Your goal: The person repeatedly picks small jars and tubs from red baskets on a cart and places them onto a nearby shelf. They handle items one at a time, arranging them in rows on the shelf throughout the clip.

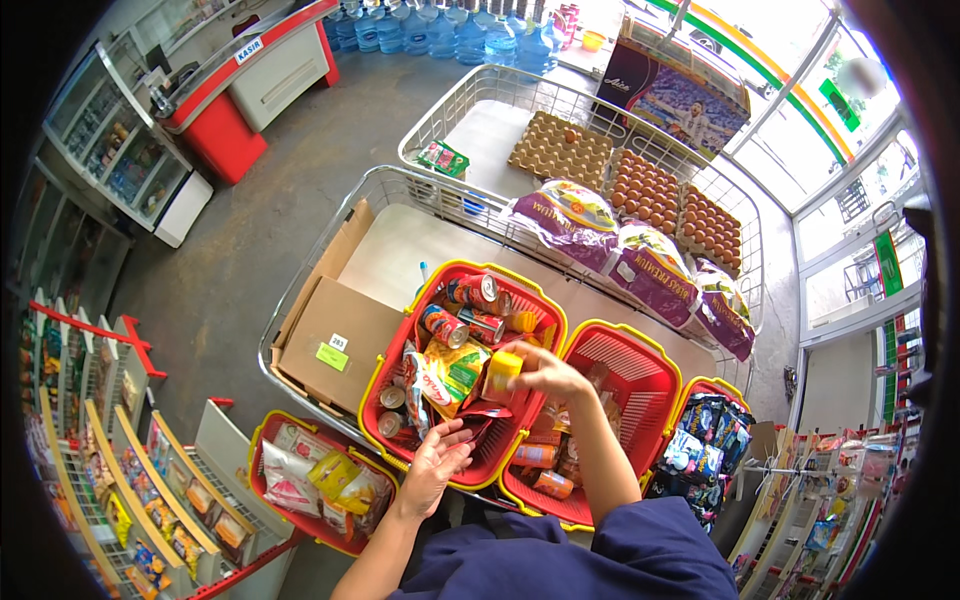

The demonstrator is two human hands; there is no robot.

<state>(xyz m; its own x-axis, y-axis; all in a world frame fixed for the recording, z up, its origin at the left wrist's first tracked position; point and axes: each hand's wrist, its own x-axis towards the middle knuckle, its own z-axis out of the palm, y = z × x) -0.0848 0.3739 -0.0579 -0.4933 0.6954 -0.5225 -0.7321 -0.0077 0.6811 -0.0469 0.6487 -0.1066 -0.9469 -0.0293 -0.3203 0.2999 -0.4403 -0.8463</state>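
My right hand (546,373) grips a jar with a yellow lid (506,365) above the middle red basket (559,304). Palm up and fingers apart, my left hand (437,465) hovers at that basket's near side with nothing in it. Inside the basket lie several drink cans (445,325), a yellow and green snack packet (451,371) and a few red packets (484,409). To the right, a second red basket (626,360) holds orange-labelled containers (534,455) and clear jars, partly hidden behind my right forearm.
A cardboard box (341,330) stands left of the baskets. Another basket (259,450) holds bagged goods; one at right holds dark packets (705,435). Purple rice sacks (656,274) and egg trays (645,191) sit in the wire bin beyond. Snack shelves (139,480) flank the left.
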